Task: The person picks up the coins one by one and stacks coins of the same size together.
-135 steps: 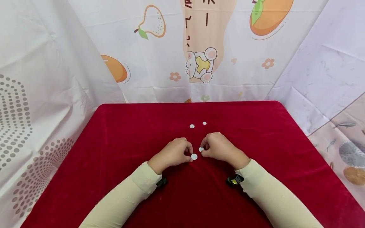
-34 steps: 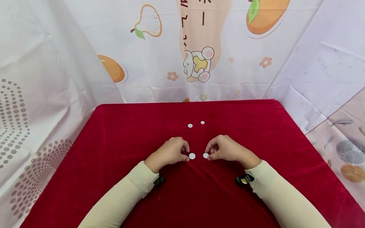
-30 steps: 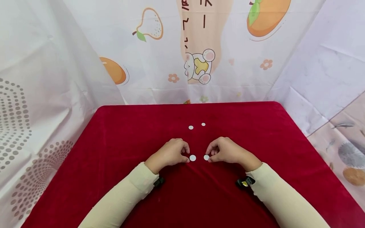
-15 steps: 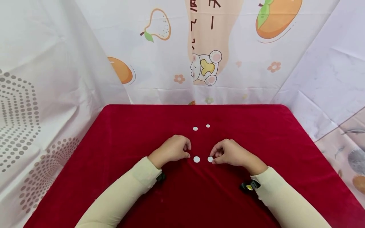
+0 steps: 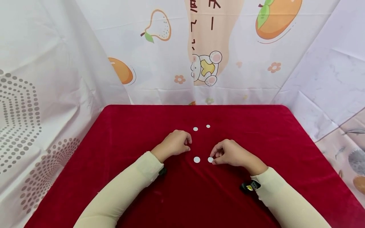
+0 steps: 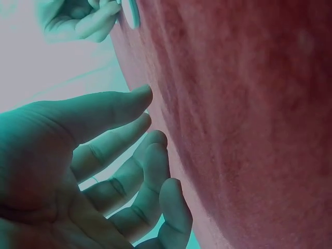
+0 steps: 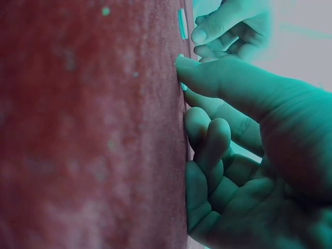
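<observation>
Several flat white discs lie on the red cloth in the head view. My right hand point(image 5: 232, 152) pinches the front right disc point(image 5: 210, 159) between thumb and forefinger, with its other fingers curled in. In the right wrist view, the thumb covers most of that disc point(image 7: 183, 86). To its left lies the slightly larger front left disc point(image 5: 196, 159), untouched. Behind and left of it hovers my left hand point(image 5: 174, 143), holding nothing, its fingers loosely bent in the left wrist view. Farther back are the back left disc point(image 5: 195, 129) and the smaller back right disc point(image 5: 208, 126).
A red velvety cloth point(image 5: 137, 126) covers the table, with faint creases near the front discs. Printed white curtains point(image 5: 159, 63) hang behind the far edge and along both sides. Black wrist cameras point(image 5: 250, 186) sit at the cream sleeves' cuffs.
My left hand has released the front left disc and drawn back up and away. Since the oldest frame, my right hand has shifted its disc rightward and nearer; lately it stays put.
</observation>
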A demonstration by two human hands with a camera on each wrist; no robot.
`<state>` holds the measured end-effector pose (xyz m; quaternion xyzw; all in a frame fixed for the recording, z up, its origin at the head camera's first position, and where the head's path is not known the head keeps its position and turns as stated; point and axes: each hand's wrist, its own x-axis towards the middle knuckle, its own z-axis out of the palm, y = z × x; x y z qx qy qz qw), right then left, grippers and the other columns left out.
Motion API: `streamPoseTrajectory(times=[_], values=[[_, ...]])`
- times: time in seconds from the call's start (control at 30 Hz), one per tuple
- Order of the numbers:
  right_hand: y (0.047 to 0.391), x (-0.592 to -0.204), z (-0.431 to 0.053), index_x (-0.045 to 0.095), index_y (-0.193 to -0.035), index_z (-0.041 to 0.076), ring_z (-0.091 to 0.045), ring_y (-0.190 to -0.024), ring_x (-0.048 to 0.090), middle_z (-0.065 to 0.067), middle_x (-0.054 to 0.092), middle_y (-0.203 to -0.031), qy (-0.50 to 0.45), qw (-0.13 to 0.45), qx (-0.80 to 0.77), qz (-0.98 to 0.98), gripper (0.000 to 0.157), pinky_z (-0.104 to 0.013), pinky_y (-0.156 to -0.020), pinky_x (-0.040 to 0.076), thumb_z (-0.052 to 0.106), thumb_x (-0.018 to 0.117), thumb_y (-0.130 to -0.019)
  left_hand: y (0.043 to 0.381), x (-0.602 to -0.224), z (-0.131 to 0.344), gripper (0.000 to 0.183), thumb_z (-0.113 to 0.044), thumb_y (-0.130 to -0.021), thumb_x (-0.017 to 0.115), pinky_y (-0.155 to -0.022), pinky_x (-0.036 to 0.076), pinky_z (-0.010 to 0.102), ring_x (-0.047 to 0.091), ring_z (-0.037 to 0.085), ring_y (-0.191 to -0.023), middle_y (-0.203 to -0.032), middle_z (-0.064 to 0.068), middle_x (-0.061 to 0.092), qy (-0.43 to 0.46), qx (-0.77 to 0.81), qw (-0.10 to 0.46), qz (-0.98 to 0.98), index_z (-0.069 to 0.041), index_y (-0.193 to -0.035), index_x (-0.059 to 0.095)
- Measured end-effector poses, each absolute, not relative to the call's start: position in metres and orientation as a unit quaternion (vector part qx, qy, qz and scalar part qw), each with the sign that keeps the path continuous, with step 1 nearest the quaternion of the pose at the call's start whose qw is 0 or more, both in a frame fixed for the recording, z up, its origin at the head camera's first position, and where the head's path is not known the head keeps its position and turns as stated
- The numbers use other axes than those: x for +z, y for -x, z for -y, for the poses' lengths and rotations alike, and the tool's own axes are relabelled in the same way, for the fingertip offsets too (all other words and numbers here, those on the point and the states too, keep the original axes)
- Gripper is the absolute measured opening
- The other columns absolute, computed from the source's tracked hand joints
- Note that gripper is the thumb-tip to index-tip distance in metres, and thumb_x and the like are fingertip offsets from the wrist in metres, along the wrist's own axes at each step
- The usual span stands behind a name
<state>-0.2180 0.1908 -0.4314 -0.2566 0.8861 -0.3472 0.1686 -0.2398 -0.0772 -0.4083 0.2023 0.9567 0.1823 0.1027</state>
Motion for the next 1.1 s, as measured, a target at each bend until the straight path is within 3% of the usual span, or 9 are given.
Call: streamPoseTrajectory(times=[0.63,1.1], values=[[0.216,-0.429,-0.190,0.080,-0.086,0.022,-0.012,-0.069,0.062,0.008,0.068,-0.071,0.261,0.163,-0.345,-0.887,0.013,-0.025,-0.063,0.054,0.017,0.090,-0.080,0.261,-0.405,0.068,0.025,-0.025,-0.087,0.085,-0.076,0.054,0.030,0.060,0.015,-0.085,-0.092,-0.002,0.064,-0.189,0.161,0.103,-0.963,-0.016,-0.107,0.074],[0.217,-0.431,-0.190,0.080,-0.086,0.025,-0.010,-0.067,0.062,0.010,0.067,-0.071,0.266,0.147,-0.336,-0.891,0.014,-0.025,-0.062,0.053,0.018,0.090,-0.079,0.283,-0.409,0.054,0.023,-0.023,-0.089,0.084,-0.084,0.056,0.032,0.065,0.017,-0.089,-0.102,0.000,0.072,-0.185,0.165,0.057,-0.967,-0.013,-0.108,0.076]])
